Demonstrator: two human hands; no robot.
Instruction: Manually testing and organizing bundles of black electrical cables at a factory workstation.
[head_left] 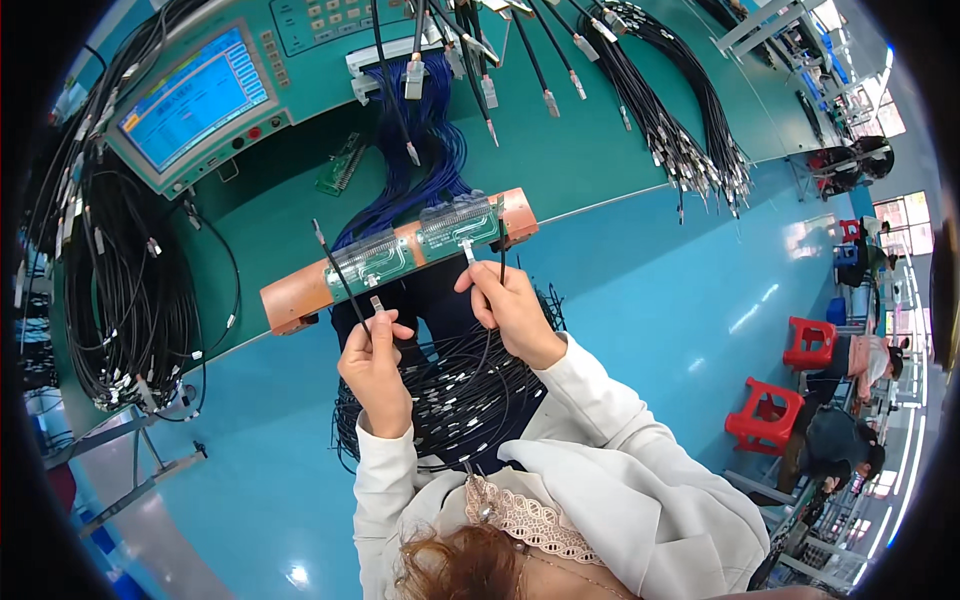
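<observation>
My left hand (375, 362) grips thin black cables; one silver plug (376, 302) sticks up from the fingers, and a second cable end (318, 232) reaches toward the green connector board (372, 260). My right hand (507, 305) pinches another black cable whose silver plug (468, 251) points at the right green connector board (455, 228). Both boards sit on an orange fixture bar (300, 295) at the bench edge. A coiled bundle of black cables (450, 400) lies on my lap below both hands.
A green test console with a blue screen (195, 98) stands at the back left. Blue wires (425, 150) run from it to the fixture. Black cable bundles hang at left (130, 300) and back right (670, 120). Red stools (765, 415) and seated people are at right.
</observation>
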